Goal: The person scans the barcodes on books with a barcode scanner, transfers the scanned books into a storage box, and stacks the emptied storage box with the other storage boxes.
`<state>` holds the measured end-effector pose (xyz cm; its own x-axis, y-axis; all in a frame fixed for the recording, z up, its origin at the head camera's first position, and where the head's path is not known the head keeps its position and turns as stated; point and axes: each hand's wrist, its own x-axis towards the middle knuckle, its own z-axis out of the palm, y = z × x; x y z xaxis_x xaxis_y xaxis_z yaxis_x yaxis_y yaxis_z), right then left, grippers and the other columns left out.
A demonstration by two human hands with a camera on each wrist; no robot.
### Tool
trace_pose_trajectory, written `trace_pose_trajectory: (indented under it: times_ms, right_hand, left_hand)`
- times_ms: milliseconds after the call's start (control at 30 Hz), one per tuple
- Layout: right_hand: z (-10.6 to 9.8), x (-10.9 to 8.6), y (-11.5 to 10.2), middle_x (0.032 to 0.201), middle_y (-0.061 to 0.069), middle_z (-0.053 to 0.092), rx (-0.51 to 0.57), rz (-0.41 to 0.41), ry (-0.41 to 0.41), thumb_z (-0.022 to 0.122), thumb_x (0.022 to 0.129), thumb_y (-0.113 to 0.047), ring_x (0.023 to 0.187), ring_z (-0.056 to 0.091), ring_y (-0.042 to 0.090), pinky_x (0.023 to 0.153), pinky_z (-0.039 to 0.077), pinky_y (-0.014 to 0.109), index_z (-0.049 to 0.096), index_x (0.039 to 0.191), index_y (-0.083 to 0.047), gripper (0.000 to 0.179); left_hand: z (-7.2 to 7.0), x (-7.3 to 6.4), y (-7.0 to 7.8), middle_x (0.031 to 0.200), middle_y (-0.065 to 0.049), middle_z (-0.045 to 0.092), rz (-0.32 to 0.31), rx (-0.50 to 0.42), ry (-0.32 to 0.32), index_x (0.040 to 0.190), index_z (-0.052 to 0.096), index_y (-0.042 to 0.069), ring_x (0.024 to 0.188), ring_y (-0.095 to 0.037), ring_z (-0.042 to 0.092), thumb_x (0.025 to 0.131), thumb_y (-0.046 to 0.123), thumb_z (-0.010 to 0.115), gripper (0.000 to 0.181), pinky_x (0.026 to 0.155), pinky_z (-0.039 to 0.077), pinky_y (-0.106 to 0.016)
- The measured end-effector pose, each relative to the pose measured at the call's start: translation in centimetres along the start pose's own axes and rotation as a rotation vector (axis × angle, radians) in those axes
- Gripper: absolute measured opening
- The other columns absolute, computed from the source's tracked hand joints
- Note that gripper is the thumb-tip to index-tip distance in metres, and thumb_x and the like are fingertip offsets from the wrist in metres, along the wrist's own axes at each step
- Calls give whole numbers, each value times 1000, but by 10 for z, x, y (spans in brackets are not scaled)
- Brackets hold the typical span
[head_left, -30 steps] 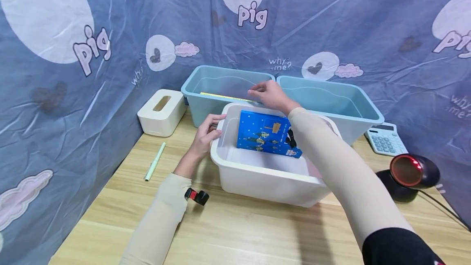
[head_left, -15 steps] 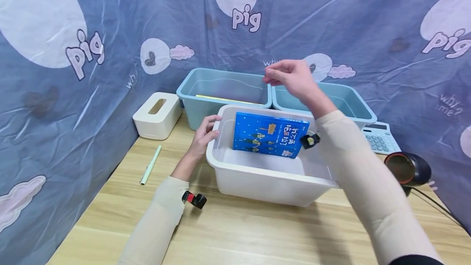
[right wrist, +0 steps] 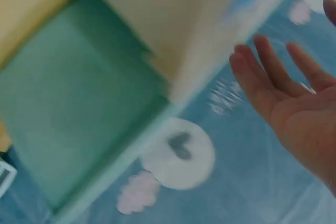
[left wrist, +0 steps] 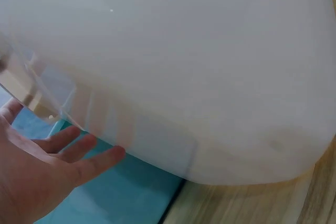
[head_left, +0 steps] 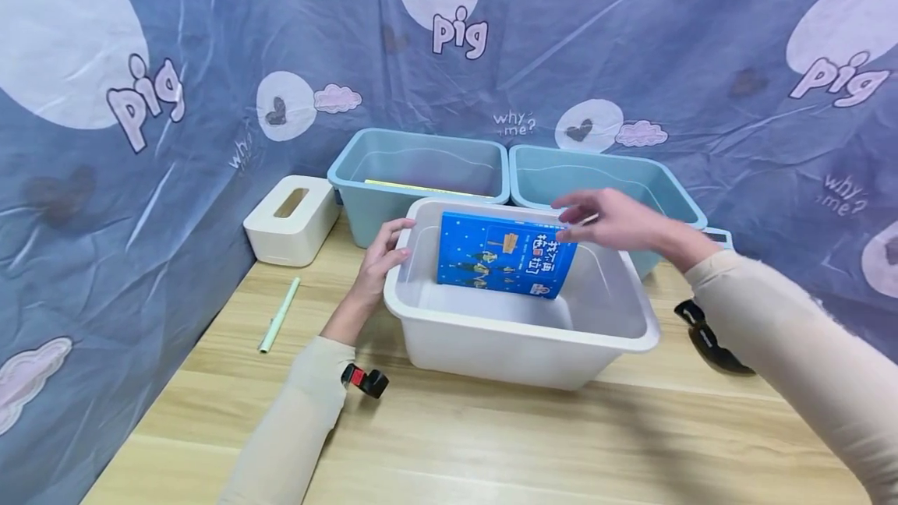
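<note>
My left hand (head_left: 375, 262) is at the left end of a white plastic bin (head_left: 491, 353), thumb and index fingertip right at its rim. In the left wrist view, the fingers (left wrist: 100, 162) lie fairly straight along the bin's outer wall. A blue picture book (head_left: 466, 252) stands on edge inside, leaning toward the back wall, its cover facing me. My right hand (head_left: 613, 220) is over the bin's back right rim, fingers parted, overlapping the book's upper right corner in the head view. The right wrist view has nothing between those fingers (right wrist: 262, 85).
Two blue bins stand behind: the left bin (head_left: 351, 185) holds something with a yellow edge (head_left: 421, 188), the right bin (head_left: 691, 205) is beside it. A white tissue box (head_left: 291, 224) and a pale green pen (head_left: 279, 316) lie left. A black device (head_left: 715, 345) is mostly behind my right sleeve.
My right hand has gone from the left blue bin, up and right, then down to the book's upper right corner. The left hand has stayed at the rim. The view shifted slightly.
</note>
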<state>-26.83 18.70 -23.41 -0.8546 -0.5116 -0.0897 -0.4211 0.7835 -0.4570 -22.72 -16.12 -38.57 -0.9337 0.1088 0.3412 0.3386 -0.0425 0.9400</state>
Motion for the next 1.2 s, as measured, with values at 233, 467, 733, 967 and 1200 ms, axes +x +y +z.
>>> trace_pose_trajectory:
  times_ms: [233,467,733,967,1200]
  right_hand:
    - [32,5,17,139,29,56,-91,43,70,70,92,-23,128,53,47,105,42,62,44,149,-1,66]
    - [45,6,20,119,22,59,-226,-17,151,77,86,-24,111,53,39,96,46,58,52,144,0,68]
    - [64,6,31,97,8,69,-153,-280,46,82,79,-5,93,66,24,88,53,46,58,135,5,62]
    - [68,4,29,116,18,74,-187,-303,39,74,86,0,105,71,32,92,54,51,60,137,-2,53]
    - [66,1,29,124,19,70,-183,-300,85,68,91,-1,103,72,33,87,58,49,57,143,-10,54]
  left_hand:
    - [0,-1,-1,136,-38,44,18,-45,-31,146,37,-4,118,-45,46,94,15,39,55,93,51,-42]
    - [1,0,0,141,-36,41,19,-52,-40,146,35,-3,121,-46,43,94,16,37,55,99,46,-51]
    - [2,0,-2,139,-37,40,38,-85,-58,144,34,-5,120,-48,44,93,15,37,56,94,51,-40]
    - [3,-2,0,138,-37,41,41,-82,-41,144,35,-6,119,-46,46,92,14,37,56,91,51,-31]
    - [5,-2,-2,142,-33,39,35,-71,-39,145,34,-5,121,-43,44,93,16,36,56,96,48,-38]
